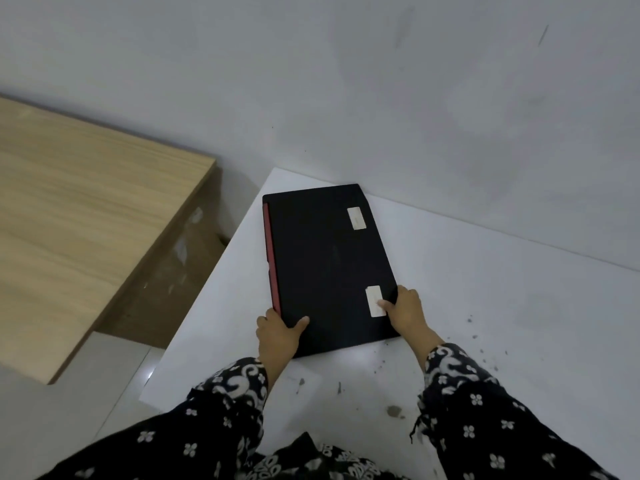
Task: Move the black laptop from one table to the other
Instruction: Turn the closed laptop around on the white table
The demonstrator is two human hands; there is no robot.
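Observation:
The black laptop [325,265] lies closed on the white table [485,306], near the wall corner. It has a red strip along its left edge and two pale stickers on the lid. My left hand [278,332] grips its near left corner, thumb on the lid. My right hand [403,311] holds the near right edge, thumb on the nearer sticker. The wooden table [76,223] stands to the left, across a gap.
A grey wall [415,98] rises right behind both tables. The white table carries dark specks and smudges near its front right. A brown surface and pale floor tiles [114,386] show between the two tables.

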